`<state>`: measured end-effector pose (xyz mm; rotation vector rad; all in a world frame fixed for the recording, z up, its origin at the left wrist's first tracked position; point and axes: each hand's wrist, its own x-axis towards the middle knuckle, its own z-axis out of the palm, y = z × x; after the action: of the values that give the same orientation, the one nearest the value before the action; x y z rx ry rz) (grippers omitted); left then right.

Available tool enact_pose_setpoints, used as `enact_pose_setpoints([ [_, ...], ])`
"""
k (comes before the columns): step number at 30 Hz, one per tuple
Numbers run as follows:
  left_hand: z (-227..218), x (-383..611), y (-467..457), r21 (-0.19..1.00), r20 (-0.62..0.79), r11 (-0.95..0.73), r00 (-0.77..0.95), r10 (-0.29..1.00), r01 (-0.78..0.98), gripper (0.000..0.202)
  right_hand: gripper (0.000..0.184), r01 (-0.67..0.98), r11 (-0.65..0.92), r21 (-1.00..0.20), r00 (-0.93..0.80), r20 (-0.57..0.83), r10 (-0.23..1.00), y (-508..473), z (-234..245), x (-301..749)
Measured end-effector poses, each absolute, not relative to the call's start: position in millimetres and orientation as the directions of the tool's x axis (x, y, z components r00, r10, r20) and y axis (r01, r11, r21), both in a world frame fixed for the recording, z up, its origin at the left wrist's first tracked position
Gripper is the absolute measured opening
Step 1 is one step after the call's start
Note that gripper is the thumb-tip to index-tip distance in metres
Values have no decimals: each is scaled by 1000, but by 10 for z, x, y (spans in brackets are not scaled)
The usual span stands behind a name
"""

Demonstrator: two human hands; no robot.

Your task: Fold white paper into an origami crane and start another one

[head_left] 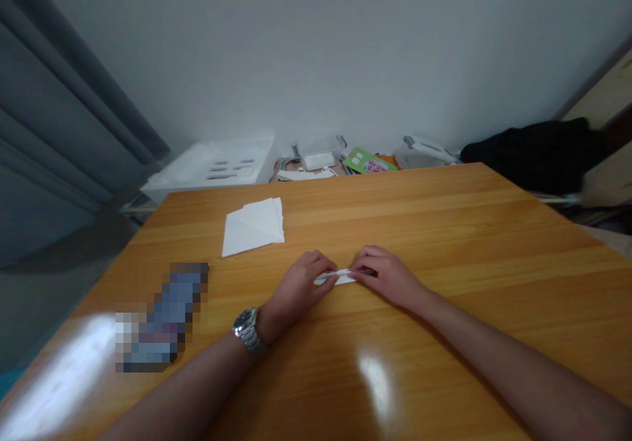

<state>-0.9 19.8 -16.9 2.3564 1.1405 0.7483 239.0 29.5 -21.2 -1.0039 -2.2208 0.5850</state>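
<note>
Between my two hands, low over the middle of the table, is a narrow strip of white folded paper (345,279). My left hand (302,283), with a metal watch (249,330) on its wrist, pinches the strip's left end between thumb and fingers. The right end is pinched by my right hand (388,275), whose fingertips come close to those of the left. Fingers cover both ends of the strip. Farther back on the left, white folded paper sheets (253,225) lie flat in a small stack.
A pixelated, phone-like object (170,319) lies on the wooden table (444,230) at left. Beyond the far edge are a white slotted plastic tray (217,161), a green booklet (369,161), metal-tubed items and a black cloth (536,155). A grey curtain (64,112) hangs at left.
</note>
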Motion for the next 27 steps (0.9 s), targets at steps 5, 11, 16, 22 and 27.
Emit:
enact_pose_setpoints([
  [5, -152, -15, 197, 583, 262, -574, 536, 802, 575, 17, 15, 498, 613, -613, -529, 345, 775, 282, -204, 2376],
  [11, -178, -27, 209, 574, 262, -558, 512, 818, 599, 15, 14, 508, 595, -623, -505, 344, 792, 304, -187, 2429],
  [16, -153, -17, 197, 567, 249, -553, 513, 822, 611, 14, 11, 509, 609, -608, -528, 339, 779, 304, -191, 2419],
  [22, -150, -16, 198, 564, 246, -549, 510, 825, 617, 15, 5, 504, 608, -614, -521, 345, 781, 299, -199, 2396],
  [27, -166, -21, 202, 570, 250, -550, 510, 823, 610, 16, 9, 491, 622, -610, -535, 353, 768, 307, -213, 2403],
])
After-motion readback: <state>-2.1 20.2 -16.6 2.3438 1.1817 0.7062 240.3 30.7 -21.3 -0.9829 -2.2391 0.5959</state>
